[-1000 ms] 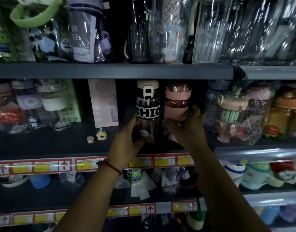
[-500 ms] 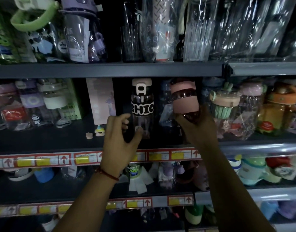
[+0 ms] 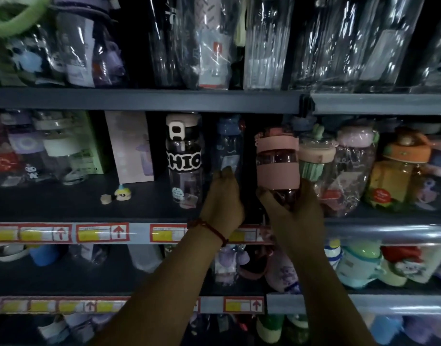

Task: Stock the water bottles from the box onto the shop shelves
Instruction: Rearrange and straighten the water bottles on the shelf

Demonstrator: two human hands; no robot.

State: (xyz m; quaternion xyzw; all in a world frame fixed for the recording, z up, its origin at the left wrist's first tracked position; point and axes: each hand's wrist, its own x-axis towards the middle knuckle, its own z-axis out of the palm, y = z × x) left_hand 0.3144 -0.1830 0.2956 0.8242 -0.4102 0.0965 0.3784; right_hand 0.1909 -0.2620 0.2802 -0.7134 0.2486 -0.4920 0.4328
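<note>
**A:** Where is the bottle now?

**B:** The pink-banded bottle is in my right hand, which is clamped round its base. I hold it slightly tilted near the front edge of the middle shelf, just beside a green-lidded wrapped bottle.

**A:** And the other hand?

**B:** My left hand is apart from the right, its fingertips against the blue-capped bottle further back, between the lettered bottle and the pink one. Whether it grips or only pushes, I cannot tell.

**A:** What could go wrong?

**B:** I hold the pink bottle low, so its top may swing into the wrapped neighbour and rock it. The gap looks narrow, and a hard push on the blue one could topple it backwards. If I set the pink one too close to the front edge, it could slide off.
</note>
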